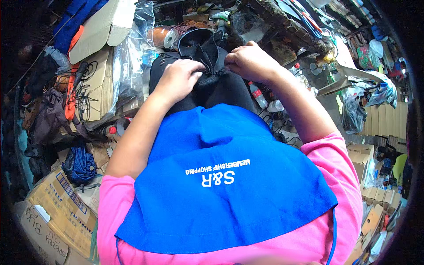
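Between my knees stands a black leather-like piece (211, 55) with a curved, shiny upper rim; it may be footwear, but its full shape is hard to tell against my black trousers (212, 95). On its left side is my left hand (180, 77), fingers bent and thumb drawn in toward them. Whatever lies between those fingertips is too small and dark to make out. My right hand (249, 62) is closed in a pinch at the piece's right edge, its fingertips partly hidden. A blue apron (229, 212) with white lettering covers my lap.
Flattened cardboard (99, 84) and clear plastic sheeting (132, 53) lean at the left. Beyond my knees is a spool of orange-brown cord (164, 37). A red-capped bottle (258, 95) lies right of my legs, near a metal frame (349, 79). Cardboard boxes (66, 212) stand at lower left.
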`<state>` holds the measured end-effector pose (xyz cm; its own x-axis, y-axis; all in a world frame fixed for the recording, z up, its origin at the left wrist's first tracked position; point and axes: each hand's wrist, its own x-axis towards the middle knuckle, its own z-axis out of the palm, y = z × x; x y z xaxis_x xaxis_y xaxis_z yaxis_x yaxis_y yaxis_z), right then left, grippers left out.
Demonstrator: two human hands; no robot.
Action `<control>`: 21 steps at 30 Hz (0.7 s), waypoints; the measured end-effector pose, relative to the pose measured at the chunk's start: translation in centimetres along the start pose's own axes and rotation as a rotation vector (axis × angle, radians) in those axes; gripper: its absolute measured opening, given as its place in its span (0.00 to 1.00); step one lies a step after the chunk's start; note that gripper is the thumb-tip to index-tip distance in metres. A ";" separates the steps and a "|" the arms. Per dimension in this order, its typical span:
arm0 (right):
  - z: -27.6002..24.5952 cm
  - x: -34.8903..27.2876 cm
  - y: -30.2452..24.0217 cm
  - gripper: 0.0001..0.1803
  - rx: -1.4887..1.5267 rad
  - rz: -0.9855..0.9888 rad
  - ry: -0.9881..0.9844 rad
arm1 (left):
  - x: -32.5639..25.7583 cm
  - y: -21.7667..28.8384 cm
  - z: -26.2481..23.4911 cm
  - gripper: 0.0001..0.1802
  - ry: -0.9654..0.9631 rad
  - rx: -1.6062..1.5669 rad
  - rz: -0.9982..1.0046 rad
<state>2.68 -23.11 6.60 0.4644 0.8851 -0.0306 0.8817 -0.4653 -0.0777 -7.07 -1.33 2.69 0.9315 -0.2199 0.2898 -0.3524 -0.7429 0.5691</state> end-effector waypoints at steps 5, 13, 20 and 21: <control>-0.4 0.1 -1.0 0.06 -0.090 0.009 -0.090 | 1.2 -1.4 1.7 0.08 -0.147 -0.031 -0.099; 1.6 -1.2 1.7 0.10 0.205 0.029 -0.036 | 0.9 -1.5 1.6 0.07 -0.173 -0.045 -0.064; 4.8 -1.8 2.0 0.10 0.616 0.140 0.233 | 0.9 -1.5 1.8 0.07 -0.113 -0.176 -0.076; 4.5 -1.9 2.0 0.09 0.609 0.173 0.213 | 0.8 -1.5 1.8 0.07 -0.114 -0.177 -0.077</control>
<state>3.23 -25.66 2.02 0.6559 0.7482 0.0995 0.6177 -0.4564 -0.6404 -5.61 -1.58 0.72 0.9569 -0.2443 0.1573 -0.2809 -0.6400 0.7152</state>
